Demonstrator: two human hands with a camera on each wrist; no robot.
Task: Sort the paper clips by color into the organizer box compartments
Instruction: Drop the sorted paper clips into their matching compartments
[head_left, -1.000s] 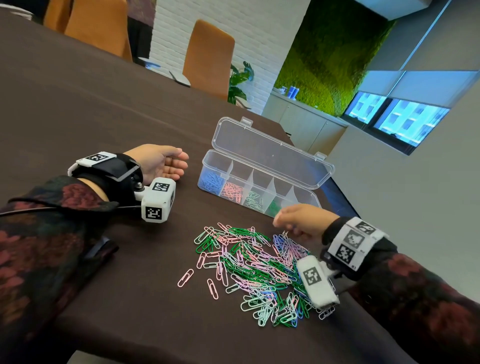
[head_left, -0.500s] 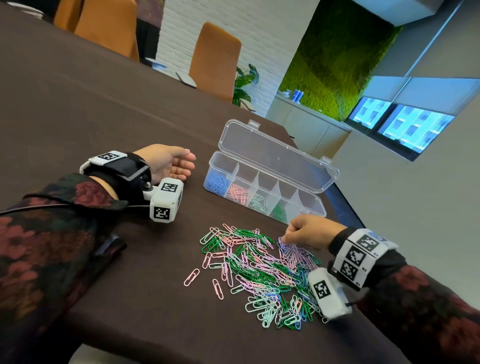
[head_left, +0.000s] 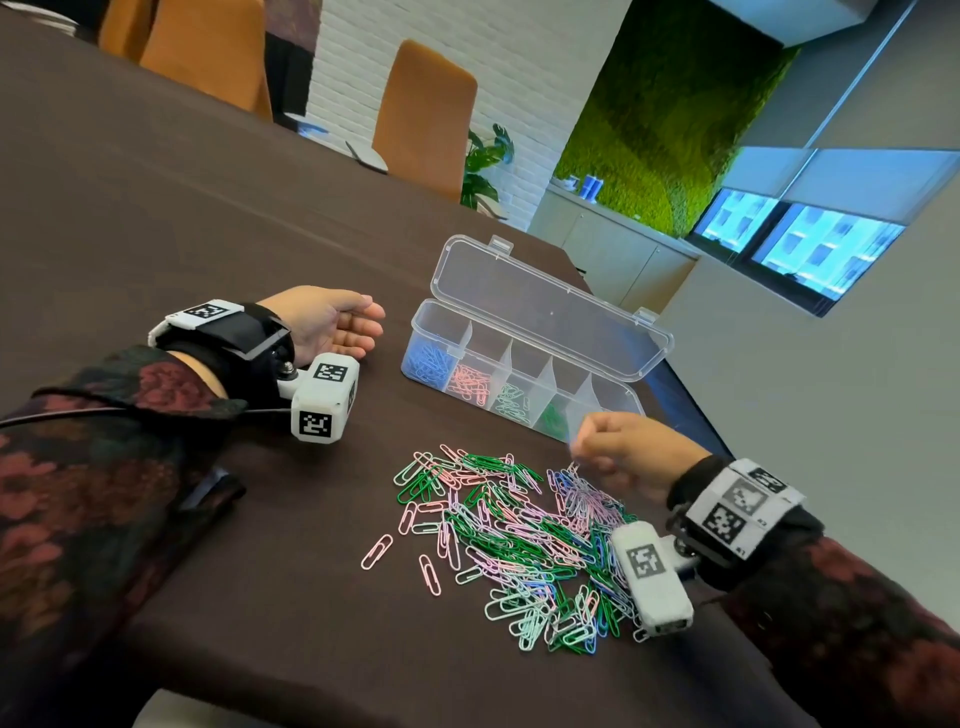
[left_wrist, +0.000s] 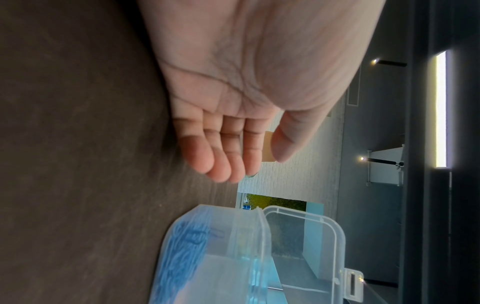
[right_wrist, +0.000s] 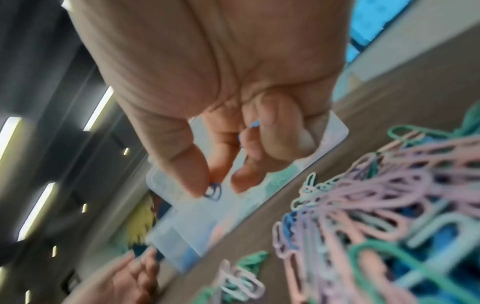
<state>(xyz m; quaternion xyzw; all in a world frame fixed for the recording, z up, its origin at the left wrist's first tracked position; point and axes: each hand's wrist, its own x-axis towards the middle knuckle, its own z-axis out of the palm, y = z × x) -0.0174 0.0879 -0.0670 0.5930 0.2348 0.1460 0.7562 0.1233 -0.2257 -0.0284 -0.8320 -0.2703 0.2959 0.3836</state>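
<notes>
Loose clip pile (head_left: 519, 535) btwn right hand (head_left: 623, 457) & organizer box (head_left: 524, 374).

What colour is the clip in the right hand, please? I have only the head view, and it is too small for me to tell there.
Observer: In the right wrist view, the right hand pinches a blue paper clip between thumb and fingertip.
Operator: Thank you. Is that the only one it holds?
Observer: Probably not: a second bit of blue shows between the curled fingers, though that picture is blurred.
Operator: Is the left hand holding anything?
Observer: No. The left wrist view shows the left hand with a bare palm and relaxed fingers, beside the organizer box end that holds the sorted blue clips.
</notes>
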